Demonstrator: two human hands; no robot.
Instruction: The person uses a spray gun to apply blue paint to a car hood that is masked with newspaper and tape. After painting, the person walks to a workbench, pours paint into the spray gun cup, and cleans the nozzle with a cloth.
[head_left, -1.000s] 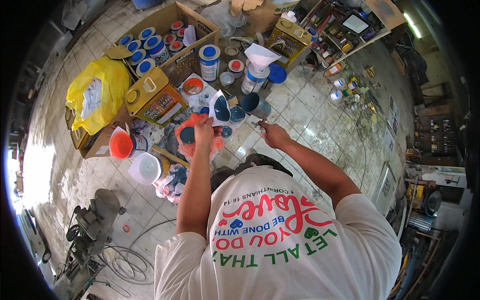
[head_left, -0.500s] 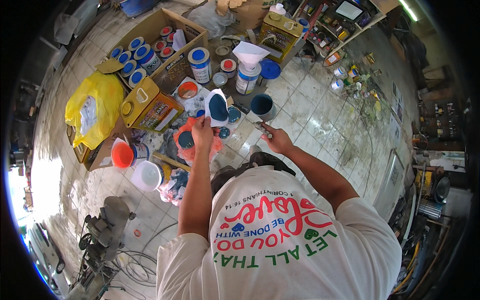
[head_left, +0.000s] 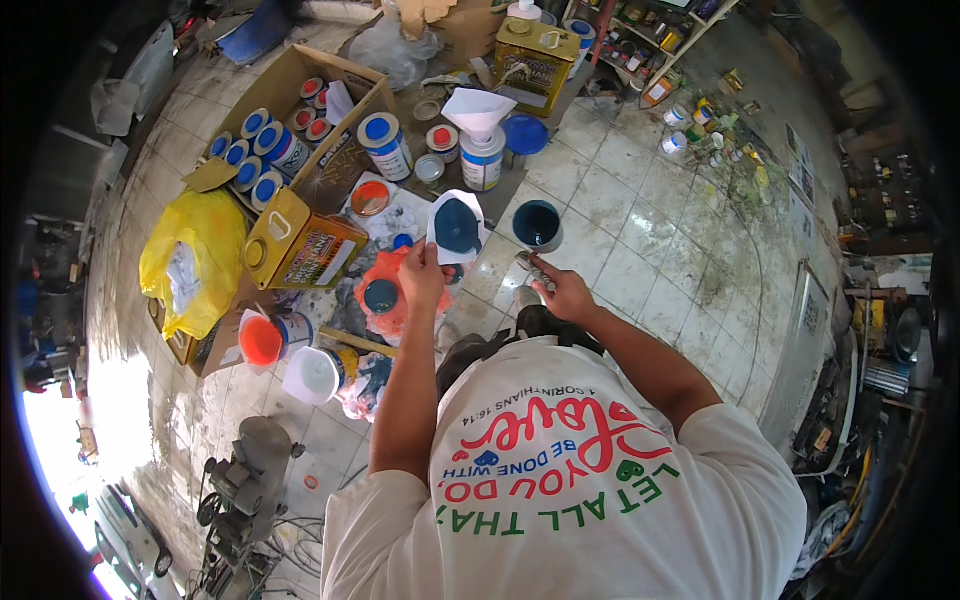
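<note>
My left hand (head_left: 424, 277) pinches the lower edge of a white card (head_left: 459, 226) bearing a large dark blue-teal paint patch, tilted toward me. My right hand (head_left: 568, 296) is closed around a short grey paint-smeared tool (head_left: 533, 266); its exact kind does not show. The tool's end is just below an open tin of dark blue paint (head_left: 556, 243), apart from the card. Beneath my left hand lies a pinkish-red crumpled cloth or plastic (head_left: 402, 318) with a dark teal round lid or pot (head_left: 381, 295) on it. The card partly hides other round pieces.
A cardboard box (head_left: 372, 97) of blue- and red-lidded tins stands far left. Near it are a gold rectangular can (head_left: 312, 258), a yellow bag (head_left: 213, 222) and a pot of orange paint (head_left: 262, 340). A tin topped by a white paper funnel (head_left: 480, 112) stands ahead.
The view has shifted slightly. My left hand has brought the card a little to the right, closer to the paint tin. My right hand keeps its grip on the tool beside the tin.
</note>
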